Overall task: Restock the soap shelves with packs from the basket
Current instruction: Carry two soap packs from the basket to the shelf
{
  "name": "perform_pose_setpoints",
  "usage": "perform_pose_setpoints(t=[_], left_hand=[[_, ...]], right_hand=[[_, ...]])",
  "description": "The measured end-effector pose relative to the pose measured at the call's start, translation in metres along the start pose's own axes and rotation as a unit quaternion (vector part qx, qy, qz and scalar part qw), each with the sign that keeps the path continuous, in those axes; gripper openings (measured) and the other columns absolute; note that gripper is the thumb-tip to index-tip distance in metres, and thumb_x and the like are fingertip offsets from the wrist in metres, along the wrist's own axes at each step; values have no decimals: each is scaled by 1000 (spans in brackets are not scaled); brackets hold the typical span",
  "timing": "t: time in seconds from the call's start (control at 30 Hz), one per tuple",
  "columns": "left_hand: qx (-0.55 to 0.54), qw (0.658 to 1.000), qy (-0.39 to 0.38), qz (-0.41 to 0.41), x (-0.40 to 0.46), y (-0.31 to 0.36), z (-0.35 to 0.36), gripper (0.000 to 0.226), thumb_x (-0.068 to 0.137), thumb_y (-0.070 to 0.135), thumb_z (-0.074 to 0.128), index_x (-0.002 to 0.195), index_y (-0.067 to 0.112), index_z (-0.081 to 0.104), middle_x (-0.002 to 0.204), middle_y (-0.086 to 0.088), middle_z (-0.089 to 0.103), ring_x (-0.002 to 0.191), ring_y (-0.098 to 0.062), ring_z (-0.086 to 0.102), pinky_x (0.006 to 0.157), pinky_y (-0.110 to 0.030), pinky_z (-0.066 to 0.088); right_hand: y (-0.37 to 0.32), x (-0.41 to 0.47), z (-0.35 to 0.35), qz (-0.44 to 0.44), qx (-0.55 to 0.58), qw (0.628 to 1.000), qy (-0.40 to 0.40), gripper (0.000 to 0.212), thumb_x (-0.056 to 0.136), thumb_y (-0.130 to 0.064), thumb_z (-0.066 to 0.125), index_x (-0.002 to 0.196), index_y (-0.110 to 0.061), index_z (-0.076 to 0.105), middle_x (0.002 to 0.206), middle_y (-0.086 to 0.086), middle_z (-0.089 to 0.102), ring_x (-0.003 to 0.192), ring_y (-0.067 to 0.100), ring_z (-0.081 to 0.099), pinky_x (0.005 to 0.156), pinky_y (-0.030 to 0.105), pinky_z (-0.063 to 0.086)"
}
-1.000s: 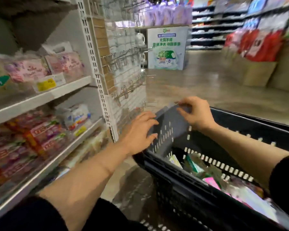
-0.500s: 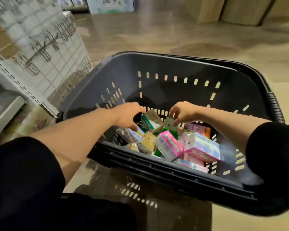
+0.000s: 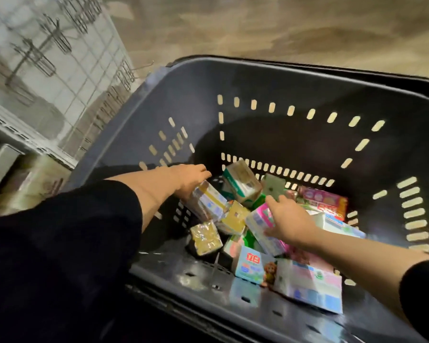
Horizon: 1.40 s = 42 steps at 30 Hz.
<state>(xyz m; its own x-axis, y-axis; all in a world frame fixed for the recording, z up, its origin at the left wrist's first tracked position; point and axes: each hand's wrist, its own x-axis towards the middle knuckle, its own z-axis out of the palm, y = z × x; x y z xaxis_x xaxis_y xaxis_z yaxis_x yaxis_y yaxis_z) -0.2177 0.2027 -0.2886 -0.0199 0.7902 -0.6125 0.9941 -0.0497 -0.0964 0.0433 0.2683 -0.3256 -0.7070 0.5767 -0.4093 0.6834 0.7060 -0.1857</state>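
Observation:
A dark grey slotted basket (image 3: 258, 70) holds several soap packs in green, yellow, pink and pale blue. My left hand (image 3: 191, 179) reaches in from the left, its fingers curled over the end of a yellow-and-white pack (image 3: 209, 201). My right hand (image 3: 289, 221) comes in from the right and grips a pink-and-white pack (image 3: 258, 227), thumb on its near side. A green-and-white pack (image 3: 242, 180) leans between the two hands. A small yellow pack (image 3: 206, 237) lies below my left hand.
A white shelf edge (image 3: 0, 162) with blurred soap packs (image 3: 35, 179) shows at the left. Above it stands a wire grid panel with metal hooks (image 3: 60, 58). Beige shop floor (image 3: 282, 26) lies beyond the basket.
The view dropped from the shelves into the basket. Both hands left the basket rim, went down among the packs, and each now holds one.

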Motion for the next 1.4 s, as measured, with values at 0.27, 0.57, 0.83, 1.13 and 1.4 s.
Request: perform_pose_setpoints(t=[0.27, 0.57, 0.83, 1.13, 1.4], left_hand=[[-32, 998, 36, -42, 14, 16, 20, 74, 77, 25, 78, 136, 6, 38, 139, -12, 32, 122, -27, 49, 99, -36, 45], [-323, 910, 243, -98, -23, 23, -33, 92, 57, 27, 90, 133, 10, 40, 125, -5, 46, 111, -19, 50, 94, -30, 44], [-377, 800, 457, -93, -96, 49, -94, 77, 56, 20, 88, 127, 23, 57, 114, -1, 53, 99, -14, 53, 85, -25, 42], [-459, 607, 629, -160, -212, 53, -108, 76, 42, 57, 75, 111, 37, 48, 106, 16, 58, 95, 3, 57, 87, -23, 50], [-463, 602, 638, -128, -369, 55, -43, 85, 79, -6, 73, 137, 22, 16, 115, 3, 51, 93, 2, 61, 82, -20, 52]], right_hand=[[3, 7, 3, 1, 51, 999, -16, 52, 80, -26, 74, 99, -18, 27, 91, 3, 54, 82, 24, 53, 64, 32, 39], [-5, 6, -6, 38, 167, 985, -2, 47, 75, -7, 69, 104, -14, 33, 90, 4, 57, 85, 22, 57, 63, 30, 45], [-12, 6, -95, 47, 460, 864, 199, 36, 64, -28, 86, 91, -16, 66, 87, 0, 71, 83, 18, 68, 80, 43, 55], [-87, -42, -181, -145, 624, 747, 181, 21, 72, -2, 80, 86, -14, 70, 86, 8, 75, 81, 26, 73, 80, 51, 57], [-222, -87, -194, -267, 632, 724, 74, 28, 74, -4, 77, 100, -6, 68, 85, 8, 74, 78, 25, 73, 74, 42, 59]])
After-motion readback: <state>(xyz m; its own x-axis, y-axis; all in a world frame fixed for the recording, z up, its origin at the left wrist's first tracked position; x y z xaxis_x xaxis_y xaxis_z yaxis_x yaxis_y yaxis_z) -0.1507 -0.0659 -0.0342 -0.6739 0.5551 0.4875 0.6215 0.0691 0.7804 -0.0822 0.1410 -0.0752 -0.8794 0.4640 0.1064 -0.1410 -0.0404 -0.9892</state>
